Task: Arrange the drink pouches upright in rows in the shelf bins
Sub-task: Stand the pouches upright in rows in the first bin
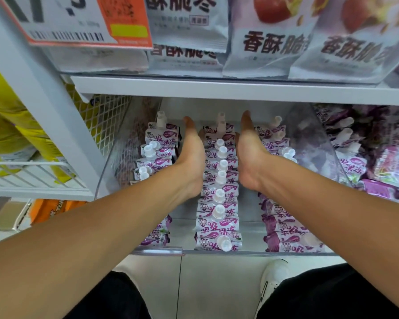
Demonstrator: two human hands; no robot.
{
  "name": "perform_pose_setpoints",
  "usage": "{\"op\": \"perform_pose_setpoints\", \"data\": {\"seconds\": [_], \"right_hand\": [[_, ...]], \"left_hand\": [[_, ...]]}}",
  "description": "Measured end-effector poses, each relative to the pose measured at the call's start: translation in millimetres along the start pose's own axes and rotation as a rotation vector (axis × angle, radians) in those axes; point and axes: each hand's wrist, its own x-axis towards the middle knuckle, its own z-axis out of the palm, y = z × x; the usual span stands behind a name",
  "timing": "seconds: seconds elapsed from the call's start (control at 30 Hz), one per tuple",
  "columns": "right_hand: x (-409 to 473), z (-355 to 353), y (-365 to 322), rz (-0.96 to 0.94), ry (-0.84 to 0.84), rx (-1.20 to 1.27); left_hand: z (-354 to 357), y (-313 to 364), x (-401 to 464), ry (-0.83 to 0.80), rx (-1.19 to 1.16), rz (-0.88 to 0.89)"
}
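Head view: flat, straight-fingered left hand (190,157) and right hand (249,155) flank middle pouches (218,194), holding nothing; pouches soft, floppy, probably slippery; take by cap, 12 o'clock end.

The fingers of the left hand (190,157) and right hand (251,153) are hidden between the pouch rows. The price tag (78,19) and snack bags (270,35) are cut off by the top edge. Both forearms conceal front pouches in the left row (156,155) and right row (283,226).
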Motion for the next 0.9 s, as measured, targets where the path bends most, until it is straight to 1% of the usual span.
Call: {"op": "perform_pose_setpoints", "data": {"seconds": [0.07, 0.17, 0.27, 0.4, 0.5, 0.6, 0.73, 0.9], "right_hand": [[0, 2, 1, 0.020, -0.003, -0.008], [1, 6, 3, 0.029, -0.016, 0.023], [2, 7, 4, 0.012, -0.012, 0.018], [1, 3, 4, 0.015, -0.017, -0.042], [-10, -2, 15, 0.067, -0.009, -0.119], [-29, -3, 35, 0.087, -0.123, -0.101], [-61, -5, 27, 0.051, -0.207, -0.014], [-93, -17, 26, 0.164, -0.287, -0.064]], "left_hand": [[0, 1, 0, 0.023, 0.014, -0.007], [-1, 5, -3, -0.014, 0.007, -0.002], [-3, 6, -6, -0.012, 0.000, 0.002], [-3, 7, -16, 0.019, 0.010, 0.024], [-14, -5, -25, -0.020, 0.087, 0.033], [-21, -26, -39, -0.088, 0.097, -0.063], [-18, -30, -48, -0.090, 0.041, -0.080], [-35, -34, -58, -0.235, 0.052, -0.149]]}}
